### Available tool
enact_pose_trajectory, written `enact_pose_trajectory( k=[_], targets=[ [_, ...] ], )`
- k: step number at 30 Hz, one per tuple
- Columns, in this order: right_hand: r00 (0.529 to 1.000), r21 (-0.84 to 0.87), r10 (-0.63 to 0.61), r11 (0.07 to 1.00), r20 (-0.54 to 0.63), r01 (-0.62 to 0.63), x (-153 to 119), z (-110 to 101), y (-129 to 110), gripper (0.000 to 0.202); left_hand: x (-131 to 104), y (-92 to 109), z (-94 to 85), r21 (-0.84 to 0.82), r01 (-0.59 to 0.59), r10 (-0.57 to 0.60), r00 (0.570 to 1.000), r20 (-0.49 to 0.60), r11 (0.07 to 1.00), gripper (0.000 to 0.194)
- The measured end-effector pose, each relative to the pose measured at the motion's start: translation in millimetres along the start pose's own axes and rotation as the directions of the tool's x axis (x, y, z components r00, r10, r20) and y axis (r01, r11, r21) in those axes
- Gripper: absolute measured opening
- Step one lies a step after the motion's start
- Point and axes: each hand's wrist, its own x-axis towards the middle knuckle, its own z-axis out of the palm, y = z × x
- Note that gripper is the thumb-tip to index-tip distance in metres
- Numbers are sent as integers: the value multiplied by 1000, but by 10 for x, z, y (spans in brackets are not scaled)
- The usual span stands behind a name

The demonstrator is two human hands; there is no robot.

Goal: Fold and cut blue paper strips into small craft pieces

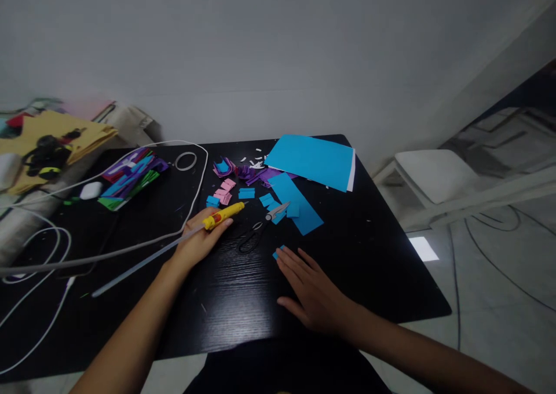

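My left hand [200,239] is wrapped round a yellow glue gun [224,215], a long translucent glue stick [147,262] trailing from its back end. Flat on the black table, my right hand [310,287] has its fingers spread, the fingertips on a small blue paper piece [276,255] that they partly cover. Between the hands lie scissors [256,227], their blades touching small blue pieces. Pink folded pieces [225,191] and another blue piece [247,193] sit beyond the glue gun's nozzle. A blue strip [304,211] is behind the scissors.
Blue sheets [313,157] lie at the back of the table [369,266], beside purple pieces [264,175] and white scraps. At the left are coloured strips [132,177], a tape ring [186,161], a white case [91,190] and looping white cables. A white stool [434,171] stands right.
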Motion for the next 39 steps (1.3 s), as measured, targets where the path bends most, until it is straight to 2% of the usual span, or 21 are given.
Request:
enact_pose_trajectory(
  k=[5,9,13,21,26,30,33,39],
  targets=[
    [999,36,3,999,32,-4,-7,-32,23,73,25,-29,16,-45,-68,69,997,21,997,29],
    [998,64,8,998,59,-12,10,-49,35,75,41,-48,25,-14,-93,93,996,8,996,24],
    [997,76,21,997,73,-27,19,-48,40,72,47,-43,7,16,-54,55,998,-44,998,25],
    [999,91,18,996,47,-22,17,-31,35,71,30,-96,-12,69,99,-88,985,-148,993,33],
    [996,84,31,996,80,-37,44,-58,19,73,27,-115,-16,112,97,-72,975,-209,989,34],
    [994,84,34,996,103,-43,59,-70,21,72,37,-219,-81,168,88,-39,960,-276,982,32],
    [995,78,32,996,96,-40,57,-64,28,71,59,-338,-160,219,49,6,970,-243,974,25],
    [999,73,25,997,26,-27,31,-26,45,72,149,-419,-301,277,148,-110,983,-147,949,19]
  ],
)
